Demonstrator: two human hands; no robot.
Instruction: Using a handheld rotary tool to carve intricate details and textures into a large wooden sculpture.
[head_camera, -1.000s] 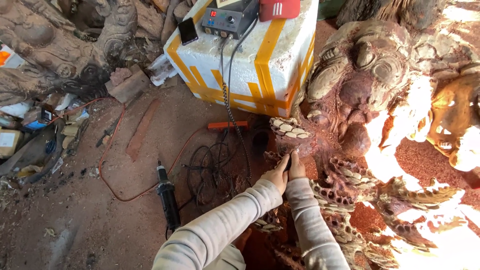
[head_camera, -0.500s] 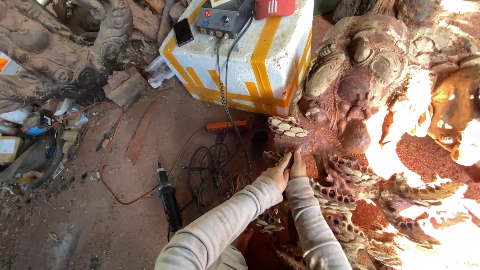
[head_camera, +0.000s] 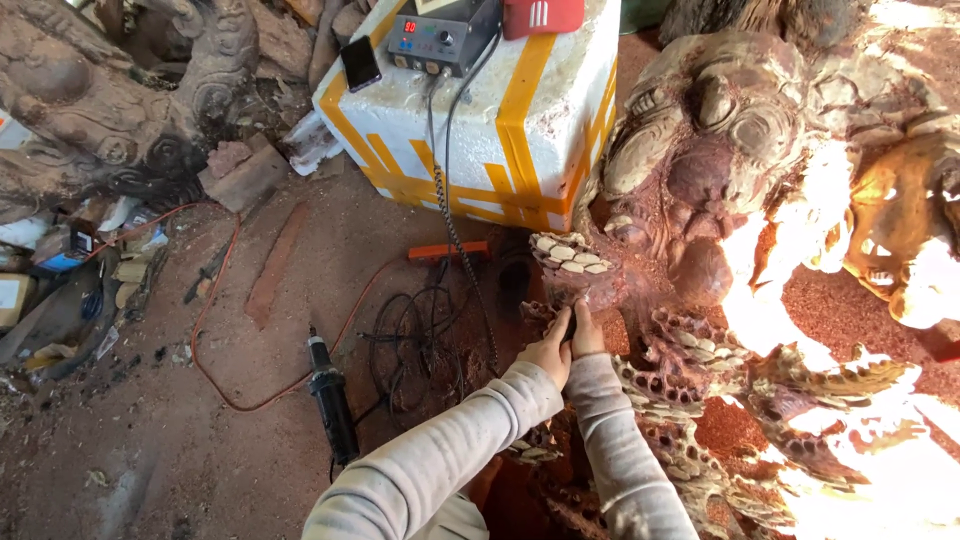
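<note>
Head view: both hands meet at the near centre, pressed side by side against a large reddish wood carving (head_camera: 700, 230) that fills the right of the scene. The left hand (head_camera: 548, 352) and the right hand (head_camera: 586, 335) close together around a slim dark tool (head_camera: 570, 322), barely visible between them, its tip at a scaled carved knob (head_camera: 572, 262). To the left, on the dirt floor (head_camera: 150, 440), lies a black power tool (head_camera: 332, 410) among cables. Farther off stands a white foam box (head_camera: 480, 130) with yellow tape.
</note>
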